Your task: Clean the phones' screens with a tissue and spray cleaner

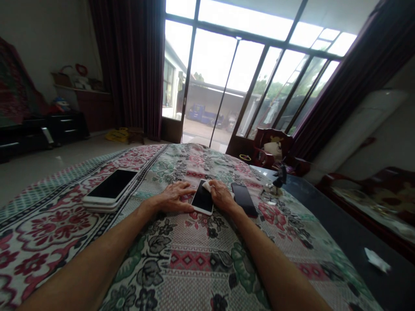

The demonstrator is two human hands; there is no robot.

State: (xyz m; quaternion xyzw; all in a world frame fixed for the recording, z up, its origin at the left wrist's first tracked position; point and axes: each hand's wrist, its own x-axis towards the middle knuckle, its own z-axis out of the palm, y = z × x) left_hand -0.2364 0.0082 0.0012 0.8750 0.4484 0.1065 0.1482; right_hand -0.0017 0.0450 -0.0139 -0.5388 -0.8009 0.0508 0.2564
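A white-framed smartphone lies face up on the patterned tablecloth, its screen dark. My left hand rests flat at its left edge, fingers stretched out and the thumb touching the lower left corner. Bunched in my right hand is a white tissue, pressed on the upper right of the screen. Just right of that hand lies a dark smartphone. To the left sits a stack of white smartphones, the top one face up with a black screen.
A small dark figurine stands at the table's right side. Beyond the cloth's edge, a crumpled tissue lies on a dark surface. A carved wooden chair is behind the table, near the glass doors.
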